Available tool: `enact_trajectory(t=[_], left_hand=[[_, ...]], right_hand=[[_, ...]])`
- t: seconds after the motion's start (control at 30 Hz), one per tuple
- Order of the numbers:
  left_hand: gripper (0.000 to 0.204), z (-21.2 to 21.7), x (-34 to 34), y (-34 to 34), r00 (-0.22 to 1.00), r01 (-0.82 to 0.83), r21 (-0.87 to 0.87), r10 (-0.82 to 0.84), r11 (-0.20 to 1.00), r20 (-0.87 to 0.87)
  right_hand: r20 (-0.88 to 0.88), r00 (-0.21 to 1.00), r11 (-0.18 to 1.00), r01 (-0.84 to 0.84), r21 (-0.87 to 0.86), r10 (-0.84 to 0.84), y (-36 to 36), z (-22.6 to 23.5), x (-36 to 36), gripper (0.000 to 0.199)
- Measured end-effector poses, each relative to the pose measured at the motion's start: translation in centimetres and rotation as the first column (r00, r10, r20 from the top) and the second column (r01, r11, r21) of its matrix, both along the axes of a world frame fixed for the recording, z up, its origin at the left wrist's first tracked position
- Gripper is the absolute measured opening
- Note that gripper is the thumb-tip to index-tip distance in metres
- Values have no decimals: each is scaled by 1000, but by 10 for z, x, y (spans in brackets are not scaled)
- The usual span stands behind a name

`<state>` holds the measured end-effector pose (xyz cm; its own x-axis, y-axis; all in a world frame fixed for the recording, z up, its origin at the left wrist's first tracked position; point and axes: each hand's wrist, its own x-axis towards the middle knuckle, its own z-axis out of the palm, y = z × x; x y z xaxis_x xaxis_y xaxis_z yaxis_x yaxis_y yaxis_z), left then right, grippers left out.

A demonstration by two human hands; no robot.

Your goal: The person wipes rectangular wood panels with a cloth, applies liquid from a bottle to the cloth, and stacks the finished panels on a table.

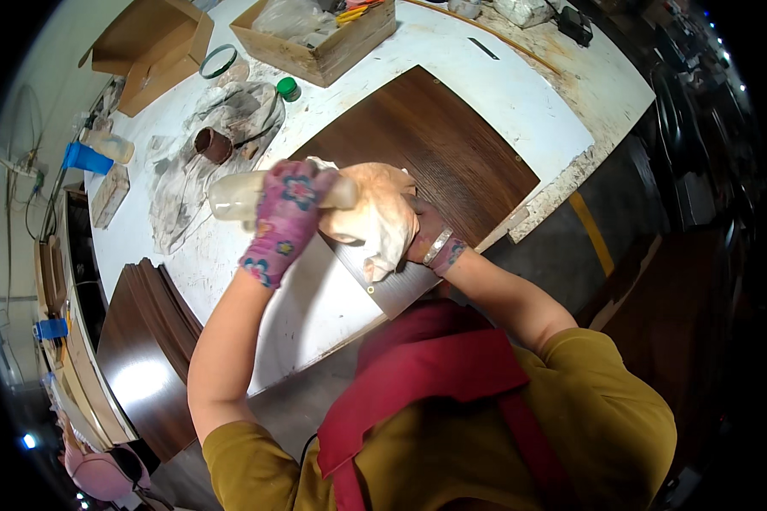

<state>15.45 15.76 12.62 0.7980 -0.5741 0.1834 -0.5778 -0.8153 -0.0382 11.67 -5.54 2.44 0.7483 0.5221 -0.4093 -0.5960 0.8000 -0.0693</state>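
Observation:
My left hand (283, 217), in a purple flowered glove, is wrapped round a translucent plastic bottle (233, 197). The bottle lies tipped sideways, its narrower end against or just above a crumpled cream cloth (377, 203); blur hides whether they touch. Gloved too, my right hand (430, 233) grips the cloth's right side, with some fingers hidden behind it. Beneath the cloth is a dark brown wood-grain panel (439, 128), flat on the white worktable (302, 307). The panel's near corner reaches the table's front edge.
Left of the bottle lie a stained rag (179, 183) and a brown cup (213, 146). A green cap (288, 88), an open cardboard box (158, 55) and a wooden box (315, 60) of supplies sit farther back. Stacked brown panels (149, 341) stand at the left.

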Motion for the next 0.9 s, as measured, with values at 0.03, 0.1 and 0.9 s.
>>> enact_trajectory(t=[0.03,0.1,0.9], left_hand=[[49,1,2,14,997,-76,-40,76,996,-2],[55,5,7,54,981,-186,-173,194,967,29],[41,-113,-123,-82,921,-178,-739,-155,650,-358]], right_hand=[[275,961,998,-32,62,14,1,-4,2,60],[855,371,658,548,-516,362,-8,16,13,79],[-37,-76,40,810,-585,996,-30,64,46,54]])
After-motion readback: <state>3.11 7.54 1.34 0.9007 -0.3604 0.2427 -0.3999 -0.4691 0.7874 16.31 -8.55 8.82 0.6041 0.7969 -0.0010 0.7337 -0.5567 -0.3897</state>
